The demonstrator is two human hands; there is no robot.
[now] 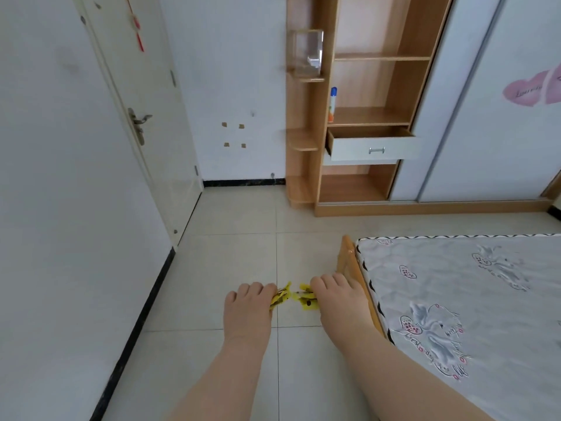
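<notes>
A: Obs.: left hand (249, 302) and right hand (337, 296) each curl round a bunch of small yellow plastic clips (306, 299). They are held out over the pale tiled floor (236, 256), near the patterned mattress (455, 284).
B: Step?
A: Judged: carrying; clips gathered, not yet put away.
B: Next?
A: Likely the open white drawer (373, 148), well ahead. Keep both grips firm and release over it.
</notes>
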